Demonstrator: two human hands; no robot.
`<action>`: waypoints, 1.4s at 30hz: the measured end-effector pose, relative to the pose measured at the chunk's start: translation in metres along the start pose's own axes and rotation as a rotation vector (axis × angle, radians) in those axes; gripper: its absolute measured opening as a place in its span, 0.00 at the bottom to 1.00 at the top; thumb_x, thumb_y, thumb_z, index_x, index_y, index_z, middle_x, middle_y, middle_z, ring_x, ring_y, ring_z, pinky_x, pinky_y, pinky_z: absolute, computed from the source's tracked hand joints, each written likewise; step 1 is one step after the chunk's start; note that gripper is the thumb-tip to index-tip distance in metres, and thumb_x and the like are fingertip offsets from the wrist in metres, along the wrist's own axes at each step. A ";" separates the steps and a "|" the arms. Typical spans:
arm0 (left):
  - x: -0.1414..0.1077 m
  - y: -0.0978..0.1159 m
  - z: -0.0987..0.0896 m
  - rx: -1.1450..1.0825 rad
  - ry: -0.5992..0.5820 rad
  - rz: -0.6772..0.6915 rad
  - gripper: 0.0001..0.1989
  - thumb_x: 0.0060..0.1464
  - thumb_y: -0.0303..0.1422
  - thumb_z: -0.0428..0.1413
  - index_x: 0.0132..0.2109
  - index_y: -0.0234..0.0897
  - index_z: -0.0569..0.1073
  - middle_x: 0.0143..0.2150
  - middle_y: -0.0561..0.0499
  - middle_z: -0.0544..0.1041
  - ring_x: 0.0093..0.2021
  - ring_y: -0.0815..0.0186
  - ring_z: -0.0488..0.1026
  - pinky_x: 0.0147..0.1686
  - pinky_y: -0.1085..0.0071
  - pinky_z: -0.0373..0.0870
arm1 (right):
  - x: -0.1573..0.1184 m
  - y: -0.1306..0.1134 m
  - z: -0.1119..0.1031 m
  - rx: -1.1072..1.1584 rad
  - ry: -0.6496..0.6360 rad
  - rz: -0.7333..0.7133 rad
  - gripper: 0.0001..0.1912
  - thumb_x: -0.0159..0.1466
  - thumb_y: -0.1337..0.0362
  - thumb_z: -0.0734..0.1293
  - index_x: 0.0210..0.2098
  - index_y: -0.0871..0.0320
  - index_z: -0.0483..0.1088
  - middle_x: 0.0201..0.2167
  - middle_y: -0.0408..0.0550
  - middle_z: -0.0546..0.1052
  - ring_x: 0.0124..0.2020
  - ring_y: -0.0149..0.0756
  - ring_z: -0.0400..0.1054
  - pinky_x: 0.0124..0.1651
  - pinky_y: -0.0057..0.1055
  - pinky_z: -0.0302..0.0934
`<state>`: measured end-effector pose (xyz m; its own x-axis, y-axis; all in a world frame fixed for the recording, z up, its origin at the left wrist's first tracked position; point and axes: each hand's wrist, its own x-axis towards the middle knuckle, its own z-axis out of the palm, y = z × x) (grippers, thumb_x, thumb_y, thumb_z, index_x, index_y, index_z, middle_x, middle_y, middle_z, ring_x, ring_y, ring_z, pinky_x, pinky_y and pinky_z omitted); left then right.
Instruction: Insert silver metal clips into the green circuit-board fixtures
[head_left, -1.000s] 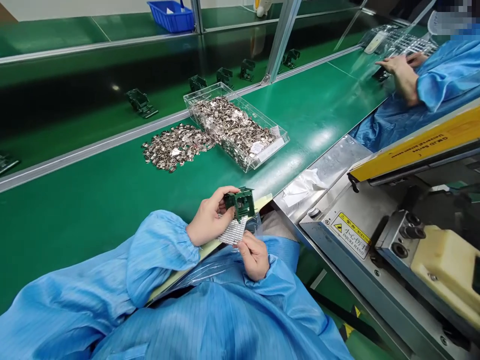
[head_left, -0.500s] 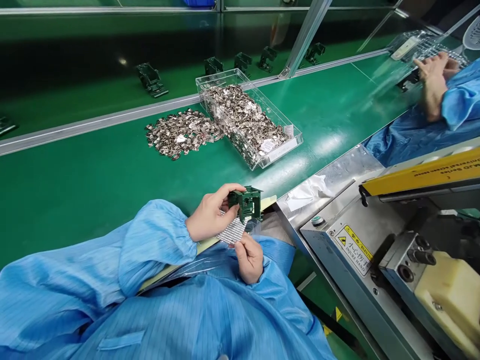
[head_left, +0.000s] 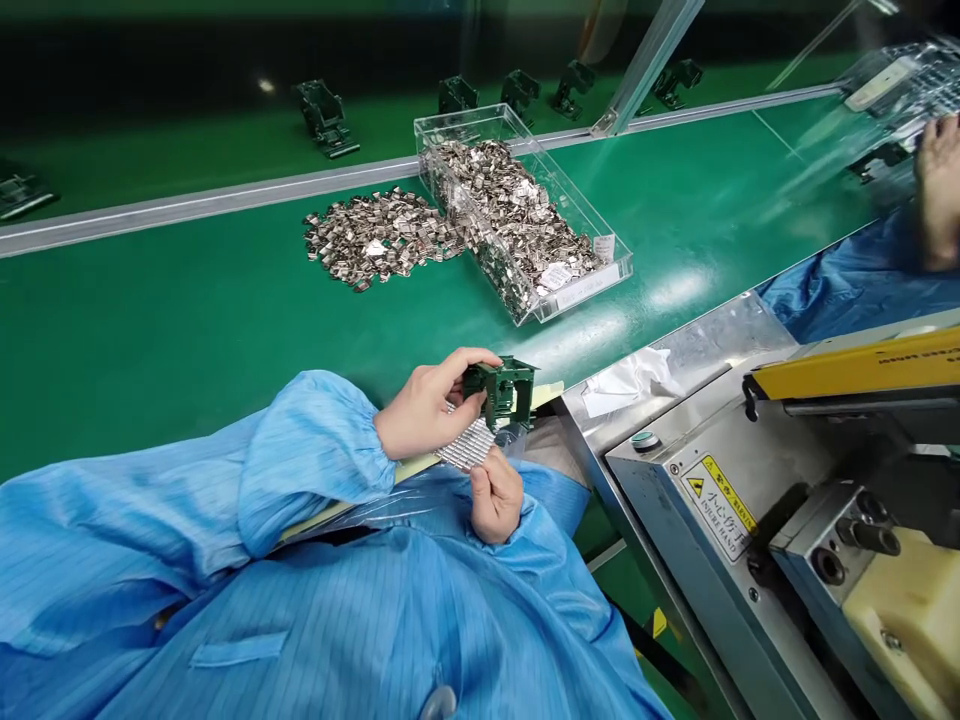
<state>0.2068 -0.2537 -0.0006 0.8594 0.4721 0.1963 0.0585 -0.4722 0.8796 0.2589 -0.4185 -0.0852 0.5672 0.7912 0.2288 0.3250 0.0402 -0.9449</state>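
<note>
My left hand (head_left: 439,402) is closed around a dark green plastic frame (head_left: 512,390) with an open middle, held above my lap near the bench edge. Just below it lies a silvery ribbed sheet (head_left: 469,444), partly covered by the left hand. My right hand (head_left: 498,497) has its fingers curled, with thumb and forefinger pinched at the sheet's lower right corner. Whether a small part is also between those fingers is hidden. Beneath the hands, a yellowish board edge (head_left: 322,517) and clear plastic rest on my lap.
A clear tray (head_left: 585,290) full of small metal pieces stands on the green bench, with a loose pile (head_left: 382,235) beside it. Several green frames (head_left: 326,118) line the back. At right are a machine (head_left: 675,490), white crumpled paper (head_left: 630,380) and a co-worker's hand (head_left: 941,190).
The view has swung so that the tray and bench sit further right and higher. My hands keep nearly the same hold. The co-worker's hand is now at the right edge, blurred.
</note>
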 end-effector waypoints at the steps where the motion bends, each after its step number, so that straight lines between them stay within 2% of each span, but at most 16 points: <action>1: 0.000 0.000 0.000 0.005 0.000 -0.002 0.18 0.55 0.26 0.52 0.54 0.36 0.67 0.25 0.59 0.69 0.19 0.76 0.60 0.21 0.80 0.59 | 0.000 0.002 0.000 -0.007 0.004 -0.010 0.20 0.68 0.53 0.55 0.30 0.54 0.71 0.25 0.50 0.71 0.32 0.43 0.66 0.38 0.40 0.61; 6: 0.001 0.005 -0.001 0.034 -0.005 -0.029 0.19 0.54 0.26 0.52 0.54 0.35 0.67 0.22 0.60 0.65 0.19 0.75 0.59 0.22 0.78 0.58 | -0.002 0.007 0.005 -0.042 0.074 -0.036 0.20 0.68 0.52 0.55 0.27 0.53 0.69 0.23 0.50 0.68 0.29 0.43 0.63 0.37 0.42 0.58; 15: 0.000 0.005 -0.001 0.064 0.007 -0.010 0.19 0.52 0.25 0.51 0.53 0.36 0.68 0.22 0.61 0.63 0.19 0.75 0.60 0.22 0.78 0.58 | -0.009 -0.007 0.017 -0.073 0.148 0.069 0.20 0.68 0.52 0.54 0.22 0.52 0.60 0.20 0.45 0.62 0.25 0.39 0.59 0.31 0.37 0.54; 20: 0.000 0.004 -0.001 0.087 0.009 0.015 0.19 0.53 0.25 0.51 0.53 0.33 0.68 0.21 0.61 0.62 0.18 0.75 0.59 0.22 0.78 0.58 | -0.004 -0.008 0.006 -0.109 0.072 0.134 0.18 0.66 0.55 0.55 0.22 0.53 0.62 0.20 0.44 0.65 0.23 0.35 0.60 0.29 0.33 0.54; 26: -0.002 0.002 -0.001 0.052 -0.008 0.007 0.19 0.54 0.26 0.52 0.54 0.36 0.68 0.22 0.61 0.65 0.18 0.75 0.59 0.22 0.78 0.58 | 0.002 0.002 -0.010 -0.234 -0.079 0.218 0.12 0.58 0.65 0.65 0.18 0.55 0.67 0.16 0.43 0.69 0.19 0.33 0.60 0.25 0.30 0.51; 29: -0.002 -0.002 -0.001 -0.019 -0.003 -0.022 0.19 0.55 0.27 0.54 0.54 0.36 0.67 0.25 0.58 0.69 0.21 0.74 0.63 0.24 0.77 0.60 | -0.001 -0.003 -0.020 -0.264 -0.098 0.237 0.11 0.57 0.64 0.68 0.19 0.54 0.73 0.18 0.45 0.75 0.21 0.36 0.67 0.27 0.31 0.57; 33: -0.004 -0.006 -0.001 -0.139 0.036 -0.038 0.20 0.55 0.27 0.55 0.55 0.36 0.67 0.25 0.57 0.68 0.21 0.73 0.62 0.23 0.78 0.59 | -0.002 -0.030 -0.040 -0.296 0.006 0.236 0.08 0.62 0.62 0.68 0.32 0.54 0.79 0.29 0.49 0.81 0.28 0.40 0.74 0.36 0.35 0.66; 37: -0.010 0.000 -0.003 -0.214 0.068 -0.031 0.20 0.55 0.26 0.55 0.55 0.38 0.66 0.23 0.59 0.64 0.21 0.74 0.60 0.22 0.78 0.57 | 0.008 -0.066 -0.051 -0.185 0.223 0.184 0.08 0.65 0.64 0.67 0.42 0.54 0.78 0.29 0.46 0.81 0.30 0.37 0.75 0.37 0.34 0.70; 39: -0.013 0.004 -0.004 -0.215 0.064 -0.025 0.20 0.55 0.26 0.54 0.56 0.38 0.66 0.23 0.60 0.63 0.21 0.74 0.60 0.22 0.78 0.57 | 0.017 -0.079 -0.048 -0.159 0.281 0.084 0.09 0.65 0.67 0.67 0.43 0.53 0.78 0.33 0.46 0.80 0.33 0.37 0.76 0.39 0.34 0.70; 42: -0.018 0.009 -0.005 -0.214 0.058 -0.024 0.20 0.55 0.26 0.52 0.56 0.37 0.65 0.23 0.59 0.62 0.22 0.72 0.60 0.23 0.77 0.57 | 0.032 -0.087 -0.039 -0.184 0.381 -0.083 0.08 0.62 0.69 0.69 0.39 0.52 0.79 0.38 0.48 0.77 0.40 0.37 0.73 0.44 0.35 0.69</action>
<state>0.1896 -0.2624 0.0057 0.8281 0.5262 0.1935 -0.0357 -0.2949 0.9549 0.2785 -0.4201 0.0131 0.7615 0.5063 0.4047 0.4911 -0.0432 -0.8700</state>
